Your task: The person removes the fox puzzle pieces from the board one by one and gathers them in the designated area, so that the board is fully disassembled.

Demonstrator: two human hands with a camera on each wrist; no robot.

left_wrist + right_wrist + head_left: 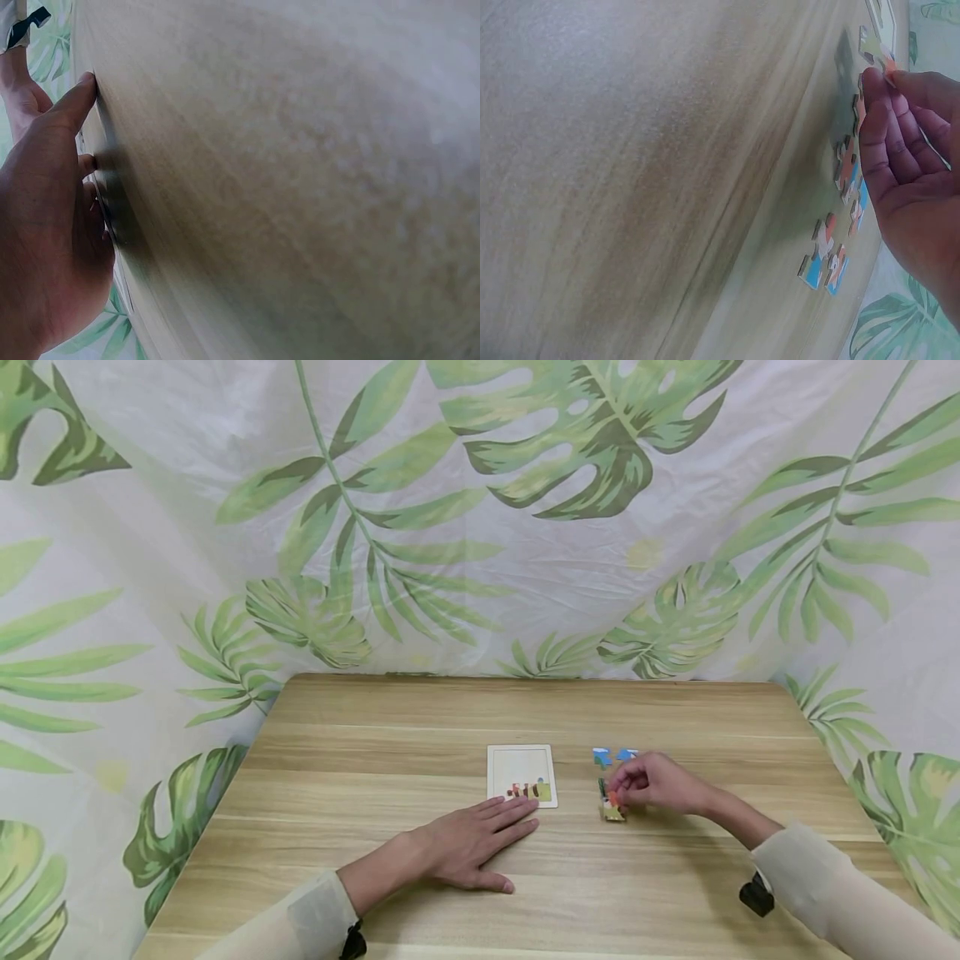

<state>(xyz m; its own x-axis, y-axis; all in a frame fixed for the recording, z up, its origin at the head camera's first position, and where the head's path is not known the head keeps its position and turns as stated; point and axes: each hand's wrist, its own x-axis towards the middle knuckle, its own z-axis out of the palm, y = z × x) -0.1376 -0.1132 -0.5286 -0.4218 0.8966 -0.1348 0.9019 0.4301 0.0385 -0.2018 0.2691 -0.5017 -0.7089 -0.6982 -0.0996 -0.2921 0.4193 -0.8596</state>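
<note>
A white puzzle tray (522, 766) lies on the table with several joined puzzle pieces (531, 791) along its near edge. My left hand (468, 843) lies flat with fingers spread, its fingertips over the tray's near edge. To the right of the tray, my right hand (656, 783) pinches a puzzle piece (868, 45) between thumb and fingertips. This piece shows pale green and orange and is lifted off the table in the right wrist view. More loose pieces (845, 165) lie under and beside that hand, partly hidden by its fingers.
Blue puzzle pieces (602, 757) lie just beyond the right hand. The wooden table (390, 727) reaches back to a leaf-patterned cloth (420, 527). Dark straps with small black devices (757, 895) sit at both wrists.
</note>
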